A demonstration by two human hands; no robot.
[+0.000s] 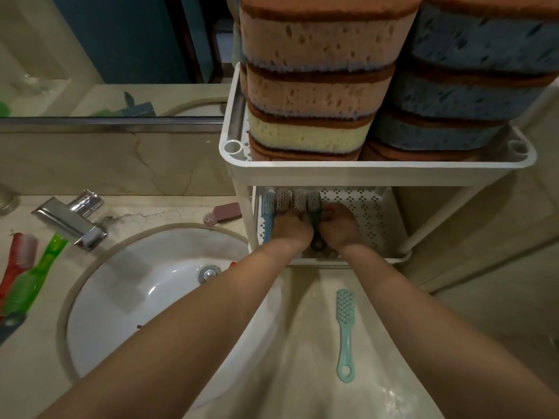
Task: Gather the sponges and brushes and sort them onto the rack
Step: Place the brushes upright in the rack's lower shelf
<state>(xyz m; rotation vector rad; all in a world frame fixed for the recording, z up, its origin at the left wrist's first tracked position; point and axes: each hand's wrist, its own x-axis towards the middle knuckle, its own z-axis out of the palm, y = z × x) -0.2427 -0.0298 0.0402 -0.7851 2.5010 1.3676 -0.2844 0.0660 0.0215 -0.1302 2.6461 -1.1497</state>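
Dark brush (314,203) in left hand (292,228), right hand (341,227); four brushes (282,201) racked

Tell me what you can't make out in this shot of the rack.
Head view.
Sponge stacks: tops cut off by upper edge.
Brushes on the lower shelf: handles covered by left hand and right hand.
Either hand's grip: too blurred.
Red brush: handle cut by left edge.

No lettering, label, brand mark or number that I can read on rack (378,170), sponges (317,40) or brushes (344,316).
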